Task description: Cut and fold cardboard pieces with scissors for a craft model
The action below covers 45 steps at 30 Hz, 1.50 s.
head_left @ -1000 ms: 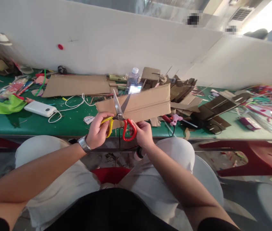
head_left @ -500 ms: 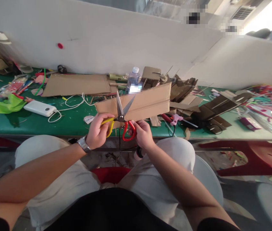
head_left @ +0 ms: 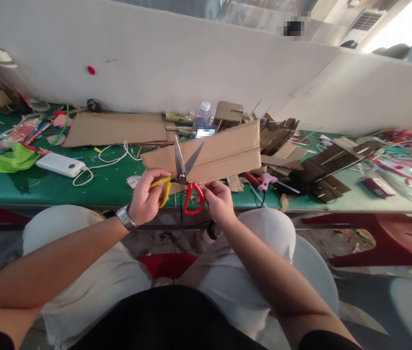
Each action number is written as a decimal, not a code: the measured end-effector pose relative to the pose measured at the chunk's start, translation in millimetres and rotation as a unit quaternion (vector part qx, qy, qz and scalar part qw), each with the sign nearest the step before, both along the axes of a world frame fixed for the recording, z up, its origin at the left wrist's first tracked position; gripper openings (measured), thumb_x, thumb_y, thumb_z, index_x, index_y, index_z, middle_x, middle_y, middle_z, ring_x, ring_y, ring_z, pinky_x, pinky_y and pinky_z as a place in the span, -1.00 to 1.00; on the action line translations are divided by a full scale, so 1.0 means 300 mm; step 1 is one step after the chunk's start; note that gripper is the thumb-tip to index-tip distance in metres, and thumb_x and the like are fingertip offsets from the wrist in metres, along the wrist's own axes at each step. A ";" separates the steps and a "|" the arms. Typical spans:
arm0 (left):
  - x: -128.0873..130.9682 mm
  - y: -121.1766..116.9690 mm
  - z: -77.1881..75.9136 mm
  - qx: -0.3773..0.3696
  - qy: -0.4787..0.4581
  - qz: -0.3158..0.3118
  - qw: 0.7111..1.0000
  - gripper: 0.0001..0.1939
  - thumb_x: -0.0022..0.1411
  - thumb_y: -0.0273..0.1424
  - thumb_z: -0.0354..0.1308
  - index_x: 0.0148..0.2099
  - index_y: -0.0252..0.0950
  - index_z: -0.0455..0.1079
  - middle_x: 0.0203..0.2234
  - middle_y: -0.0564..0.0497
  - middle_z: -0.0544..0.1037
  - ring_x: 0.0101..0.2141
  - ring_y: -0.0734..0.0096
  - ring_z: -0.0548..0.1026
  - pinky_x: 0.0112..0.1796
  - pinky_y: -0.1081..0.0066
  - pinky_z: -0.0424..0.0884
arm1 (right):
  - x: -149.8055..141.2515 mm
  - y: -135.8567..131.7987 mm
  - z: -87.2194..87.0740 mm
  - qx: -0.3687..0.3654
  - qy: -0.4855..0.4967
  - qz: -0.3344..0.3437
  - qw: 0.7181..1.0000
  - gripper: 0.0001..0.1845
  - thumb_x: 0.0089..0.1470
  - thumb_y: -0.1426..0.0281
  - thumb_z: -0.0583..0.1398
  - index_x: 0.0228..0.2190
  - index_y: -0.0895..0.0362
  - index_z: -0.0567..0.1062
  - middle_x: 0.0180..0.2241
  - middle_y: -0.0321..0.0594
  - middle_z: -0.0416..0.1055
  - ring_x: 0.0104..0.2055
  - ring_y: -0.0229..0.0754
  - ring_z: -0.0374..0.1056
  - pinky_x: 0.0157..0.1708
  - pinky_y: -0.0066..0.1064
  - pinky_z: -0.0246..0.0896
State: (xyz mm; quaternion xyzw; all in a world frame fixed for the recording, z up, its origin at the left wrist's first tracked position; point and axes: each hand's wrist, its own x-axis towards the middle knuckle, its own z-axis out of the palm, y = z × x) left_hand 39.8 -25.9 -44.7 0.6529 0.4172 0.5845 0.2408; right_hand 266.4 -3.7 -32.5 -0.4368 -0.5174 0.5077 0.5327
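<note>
A pair of scissors (head_left: 181, 178) with one yellow and one red handle points away from me, its blades spread apart. My left hand (head_left: 146, 194) is closed on the yellow handle. The fingertips of my right hand (head_left: 219, 200) pinch at the right side of the red handle, close to the lower edge of a cardboard strip (head_left: 224, 150). That strip lies tilted behind the blades, its right end higher; what supports it is hidden. Whether my right fingers also touch the cardboard, I cannot tell.
On the green table (head_left: 114, 187) are a power bank (head_left: 61, 164) with a white cable, a flat cardboard sheet (head_left: 114, 129), a clear bottle (head_left: 201, 119), a pink glue gun (head_left: 266, 181) and cardboard pieces (head_left: 332, 163). A red stool (head_left: 406, 238) stands below right.
My right hand has shifted slightly right. The cardboard strip's right end has risen a little, and my left hand with the scissors has moved slightly left.
</note>
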 end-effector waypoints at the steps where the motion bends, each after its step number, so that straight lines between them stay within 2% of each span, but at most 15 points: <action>1: 0.003 0.001 0.001 -0.022 -0.026 -0.011 0.999 -0.77 0.49 -0.30 0.12 0.10 -0.20 0.49 -0.10 -0.10 0.59 -0.33 0.34 0.61 -0.46 0.42 0.58 | 0.008 -0.001 0.012 0.007 -0.010 -0.005 1.000 -0.62 -0.07 0.08 0.49 -0.49 0.08 0.54 -0.54 -0.28 0.50 -0.54 -0.22 0.33 -0.53 -0.40 0.27; 4: 0.012 0.008 0.008 -0.098 -0.131 -0.051 0.985 -0.80 0.49 -0.31 0.14 0.07 -0.20 0.48 -0.20 0.00 0.56 -0.56 0.51 0.54 -0.67 0.54 0.42 | 0.034 -0.005 0.037 0.087 -0.090 -0.047 0.991 -0.58 -0.07 0.13 0.54 -0.56 0.08 0.48 -0.60 -0.33 0.39 -0.56 -0.27 0.23 -0.54 -0.42 0.15; 6: 0.013 0.014 0.017 -0.122 -0.184 -0.069 0.973 -0.83 0.47 -0.33 0.17 0.05 -0.20 0.48 -0.26 0.05 0.55 -0.67 0.61 0.44 -0.72 0.57 0.38 | 0.047 -0.011 0.041 0.173 -0.155 -0.085 0.969 -0.56 0.01 0.14 0.52 -0.55 0.07 0.44 -0.62 -0.36 0.34 -0.56 -0.28 0.19 -0.54 -0.42 0.12; 8: 0.010 0.016 0.029 -0.121 -0.205 -0.086 0.967 -0.85 0.46 -0.34 0.19 0.02 -0.20 0.48 -0.33 0.09 0.54 -0.72 0.65 0.38 -0.73 0.60 0.37 | 0.055 -0.017 0.035 0.234 -0.184 -0.091 0.950 -0.61 0.08 0.12 0.48 -0.47 0.05 0.46 -0.58 -0.36 0.38 -0.55 -0.27 0.23 -0.52 -0.41 0.18; 10: 0.006 0.012 0.042 -0.105 -0.197 -0.103 0.969 -0.86 0.47 -0.31 0.21 0.01 -0.21 0.49 -0.41 0.11 0.53 -0.73 0.63 0.39 -0.75 0.62 0.35 | 0.059 -0.021 0.024 0.253 -0.192 -0.064 0.946 -0.67 0.14 0.11 0.45 -0.34 0.03 0.50 -0.53 -0.33 0.47 -0.54 -0.23 0.32 -0.50 -0.39 0.27; 14: 0.003 -0.009 0.052 -0.068 -0.157 -0.112 0.979 -0.84 0.48 -0.28 0.22 -0.02 -0.23 0.53 -0.32 0.03 0.57 -0.66 0.59 0.51 -0.74 0.66 0.34 | 0.064 -0.026 0.013 0.254 -0.210 -0.035 0.943 -0.75 0.23 0.14 0.39 -0.20 0.00 0.53 -0.40 -0.24 0.60 -0.46 -0.17 0.49 -0.43 -0.37 0.38; 19: 0.001 -0.025 0.039 -0.074 -0.156 -0.111 0.979 -0.82 0.51 -0.26 0.19 0.00 -0.20 0.55 -0.25 0.01 0.56 -0.63 0.59 0.54 -0.72 0.66 0.39 | 0.070 -0.027 0.028 0.268 -0.256 -0.015 0.929 -0.85 0.33 0.20 0.30 -0.24 -0.01 0.52 -0.41 -0.24 0.64 -0.44 -0.15 0.55 -0.39 -0.38 0.42; 27: 0.001 -0.032 0.030 -0.080 -0.166 -0.117 0.976 -0.83 0.52 -0.27 0.18 0.01 -0.17 0.55 -0.18 0.01 0.55 -0.65 0.64 0.48 -0.71 0.63 0.41 | 0.072 -0.021 0.023 0.275 -0.311 -0.025 0.910 -0.84 0.33 0.19 0.29 -0.26 -0.01 0.52 -0.42 -0.27 0.65 -0.50 -0.20 0.50 -0.42 -0.42 0.34; 34: 0.004 -0.031 0.030 -0.050 -0.139 -0.109 0.983 -0.82 0.52 -0.27 0.17 0.00 -0.20 0.56 -0.22 0.00 0.55 -0.64 0.59 0.52 -0.72 0.62 0.39 | 0.069 -0.028 0.034 0.250 -0.324 0.003 0.912 -0.85 0.37 0.22 0.22 -0.25 -0.01 0.49 -0.45 -0.28 0.63 -0.46 -0.18 0.52 -0.38 -0.43 0.34; 38: 0.009 -0.032 0.034 -0.051 -0.147 -0.113 0.981 -0.83 0.52 -0.27 0.19 0.00 -0.19 0.56 -0.21 0.01 0.58 -0.66 0.61 0.51 -0.73 0.62 0.38 | 0.067 -0.028 0.022 0.251 -0.297 -0.018 0.921 -0.79 0.35 0.18 0.25 -0.31 -0.02 0.43 -0.44 -0.25 0.63 -0.44 -0.14 0.55 -0.39 -0.39 0.37; 41: 0.012 -0.035 0.039 -0.067 -0.160 -0.119 0.978 -0.84 0.52 -0.27 0.19 0.01 -0.20 0.53 -0.25 0.02 0.59 -0.63 0.58 0.55 -0.73 0.64 0.37 | 0.064 -0.030 0.018 0.247 -0.249 -0.047 0.935 -0.79 0.29 0.16 0.32 -0.26 -0.03 0.44 -0.42 -0.23 0.64 -0.41 -0.09 0.58 -0.39 -0.36 0.43; 45: 0.015 -0.039 0.048 -0.064 -0.164 -0.117 0.977 -0.84 0.52 -0.28 0.20 0.00 -0.22 0.52 -0.31 0.04 0.57 -0.64 0.57 0.56 -0.73 0.66 0.36 | 0.062 -0.035 0.027 0.268 -0.254 -0.041 0.928 -0.85 0.30 0.19 0.32 -0.19 -0.03 0.51 -0.36 -0.22 0.66 -0.43 -0.12 0.57 -0.39 -0.37 0.42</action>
